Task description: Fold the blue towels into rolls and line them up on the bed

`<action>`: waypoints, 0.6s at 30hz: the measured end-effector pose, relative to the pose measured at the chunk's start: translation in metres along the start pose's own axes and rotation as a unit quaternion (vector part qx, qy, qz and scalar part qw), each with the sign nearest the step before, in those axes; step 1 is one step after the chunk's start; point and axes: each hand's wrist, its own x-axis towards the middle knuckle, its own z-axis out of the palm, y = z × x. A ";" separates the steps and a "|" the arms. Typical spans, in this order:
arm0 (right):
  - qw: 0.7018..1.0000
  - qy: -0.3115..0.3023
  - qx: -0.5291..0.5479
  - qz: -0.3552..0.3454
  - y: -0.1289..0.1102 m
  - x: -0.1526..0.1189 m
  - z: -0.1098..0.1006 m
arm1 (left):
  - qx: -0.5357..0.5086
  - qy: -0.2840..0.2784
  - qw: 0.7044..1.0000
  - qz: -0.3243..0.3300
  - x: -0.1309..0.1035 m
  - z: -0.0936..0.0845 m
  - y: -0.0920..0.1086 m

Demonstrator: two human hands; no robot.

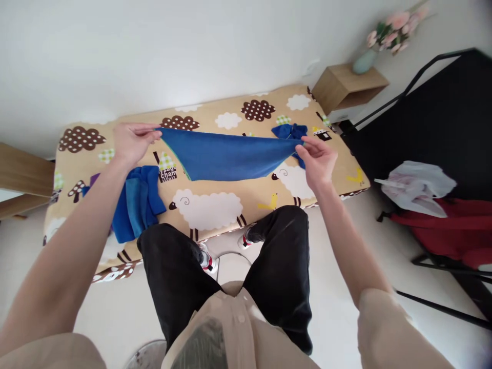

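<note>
A blue cloth (230, 156) with green-edged sides is stretched out in the air above the bed, its top edge nearly level. My left hand (135, 143) pinches its upper left corner, and my right hand (317, 160) pinches the upper right corner. Below my left forearm lies a pile of folded blue cloths (140, 202), with a bit of purple partly hidden by the arm. Behind the right end of the held cloth, a crumpled blue cloth (290, 131) rests on the bed.
The low bed (215, 192) has a beige sheep-print cover and stands against a white wall. A wooden nightstand (346, 84) carries a vase of pink flowers (365, 61). At right are a black folding frame (423, 113), a white plastic bag (417, 187) and red fabric (457, 233).
</note>
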 end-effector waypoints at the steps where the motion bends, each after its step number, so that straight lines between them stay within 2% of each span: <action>1: 1.000 -0.009 -0.001 -0.008 -0.004 0.005 -0.001 | -0.002 0.006 1.000 0.002 -0.004 -0.003 0.003; 6: 0.999 -0.011 -0.017 -0.035 -0.029 0.021 -0.005 | -0.010 0.033 0.999 0.008 -0.021 -0.020 0.018; 10: 0.999 -0.010 -0.035 -0.015 -0.049 0.022 -0.005 | -0.022 0.041 0.999 -0.003 -0.033 -0.032 0.028; 14: 0.998 -0.014 -0.054 0.011 -0.066 0.016 -0.008 | -0.027 0.038 0.997 -0.061 -0.045 -0.040 0.034; 18: 0.996 -0.054 -0.064 0.043 -0.074 0.010 -0.021 | -0.035 0.021 0.993 -0.111 -0.057 -0.050 0.039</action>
